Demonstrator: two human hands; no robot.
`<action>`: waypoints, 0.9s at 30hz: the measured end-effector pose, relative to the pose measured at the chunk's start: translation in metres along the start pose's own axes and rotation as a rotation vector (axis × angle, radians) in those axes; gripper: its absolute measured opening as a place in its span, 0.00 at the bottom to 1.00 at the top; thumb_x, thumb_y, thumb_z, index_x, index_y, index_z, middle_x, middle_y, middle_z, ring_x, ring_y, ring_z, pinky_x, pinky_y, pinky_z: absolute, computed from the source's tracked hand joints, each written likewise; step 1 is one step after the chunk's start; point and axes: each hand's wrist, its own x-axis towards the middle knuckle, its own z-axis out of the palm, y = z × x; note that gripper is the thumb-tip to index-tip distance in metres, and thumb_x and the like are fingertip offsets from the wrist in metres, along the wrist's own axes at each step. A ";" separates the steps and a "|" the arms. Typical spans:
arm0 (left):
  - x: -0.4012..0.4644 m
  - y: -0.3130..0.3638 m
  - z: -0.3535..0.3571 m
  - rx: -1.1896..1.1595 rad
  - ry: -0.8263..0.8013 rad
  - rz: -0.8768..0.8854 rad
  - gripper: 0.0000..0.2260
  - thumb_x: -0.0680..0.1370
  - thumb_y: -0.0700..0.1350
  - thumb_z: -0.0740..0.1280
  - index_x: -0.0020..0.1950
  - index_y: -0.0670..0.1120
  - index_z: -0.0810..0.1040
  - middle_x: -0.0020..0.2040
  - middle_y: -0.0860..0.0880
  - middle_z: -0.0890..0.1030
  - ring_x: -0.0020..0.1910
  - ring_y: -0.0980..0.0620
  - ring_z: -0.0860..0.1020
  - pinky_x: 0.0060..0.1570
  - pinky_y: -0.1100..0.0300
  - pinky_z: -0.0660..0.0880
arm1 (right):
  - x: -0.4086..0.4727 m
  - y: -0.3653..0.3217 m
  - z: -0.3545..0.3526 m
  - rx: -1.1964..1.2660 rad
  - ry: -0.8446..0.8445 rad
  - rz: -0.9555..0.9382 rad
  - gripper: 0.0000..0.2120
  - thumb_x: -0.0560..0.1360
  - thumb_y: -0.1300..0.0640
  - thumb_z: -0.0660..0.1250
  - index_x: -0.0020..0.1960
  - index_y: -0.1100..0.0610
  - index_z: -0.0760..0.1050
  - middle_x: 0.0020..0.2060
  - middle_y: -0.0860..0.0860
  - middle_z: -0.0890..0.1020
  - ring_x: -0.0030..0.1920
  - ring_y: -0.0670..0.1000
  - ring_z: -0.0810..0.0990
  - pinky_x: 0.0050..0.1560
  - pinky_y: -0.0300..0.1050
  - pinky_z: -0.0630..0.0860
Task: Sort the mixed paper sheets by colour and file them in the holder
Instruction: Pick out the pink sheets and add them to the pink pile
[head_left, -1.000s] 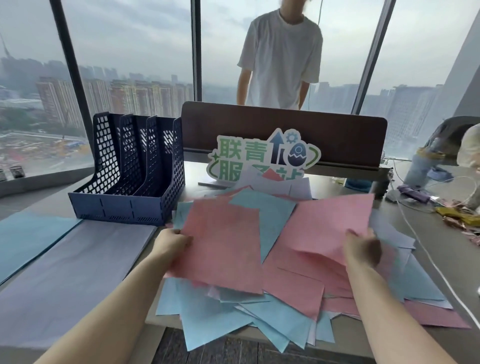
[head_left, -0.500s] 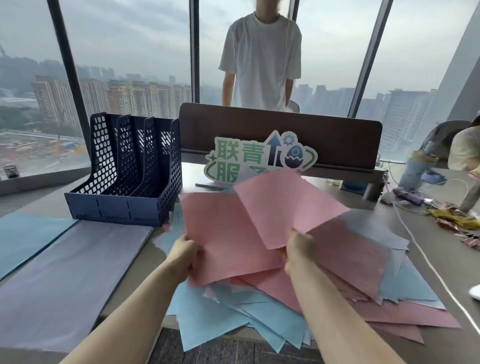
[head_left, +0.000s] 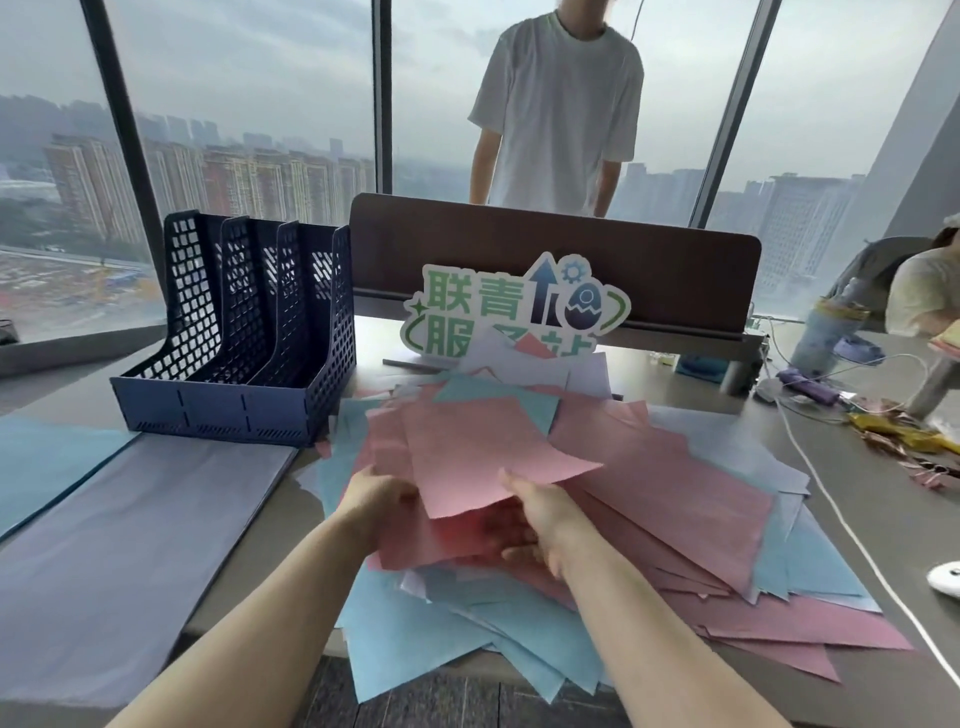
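Crowding pink sheets (head_left: 483, 447), mixed pile (head_left: 727, 525)

This is a high-rise office. Floor-to-ceiling windows (head_left: 249, 104) with dark frames look out over a hazy city of tower blocks far below. A grey desk (head_left: 857, 499) carries a brown divider panel (head_left: 550, 249) along its far edge, the sort that separates workstations. A navy file holder (head_left: 244, 332) with slotted compartments stands on the desk, beside a heap of coloured paper sheets (head_left: 649, 499). A cut-out sign (head_left: 514, 306) with green Chinese characters leans against the divider. White cables (head_left: 831, 499) trail across the desk at the right, where a seated person (head_left: 924, 296) is partly visible.
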 end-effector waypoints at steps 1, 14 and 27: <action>0.002 0.001 -0.005 0.021 0.023 0.009 0.13 0.73 0.31 0.67 0.57 0.36 0.75 0.41 0.39 0.80 0.36 0.43 0.78 0.36 0.57 0.76 | 0.004 -0.004 -0.016 -0.109 0.123 -0.084 0.12 0.78 0.51 0.66 0.47 0.60 0.79 0.41 0.58 0.82 0.37 0.58 0.81 0.33 0.50 0.80; 0.010 0.006 -0.021 -0.125 -0.018 -0.119 0.10 0.76 0.44 0.71 0.54 0.41 0.77 0.49 0.37 0.81 0.42 0.38 0.81 0.44 0.46 0.79 | 0.051 -0.026 -0.098 -1.401 0.058 -0.024 0.34 0.69 0.51 0.67 0.74 0.54 0.64 0.67 0.53 0.75 0.62 0.54 0.77 0.60 0.43 0.74; 0.021 -0.002 -0.013 -0.105 0.089 -0.075 0.14 0.73 0.34 0.71 0.57 0.41 0.75 0.43 0.40 0.80 0.41 0.40 0.79 0.43 0.50 0.76 | 0.053 -0.025 -0.078 -1.507 0.408 -0.267 0.13 0.76 0.63 0.62 0.59 0.60 0.78 0.52 0.58 0.82 0.53 0.59 0.82 0.42 0.42 0.72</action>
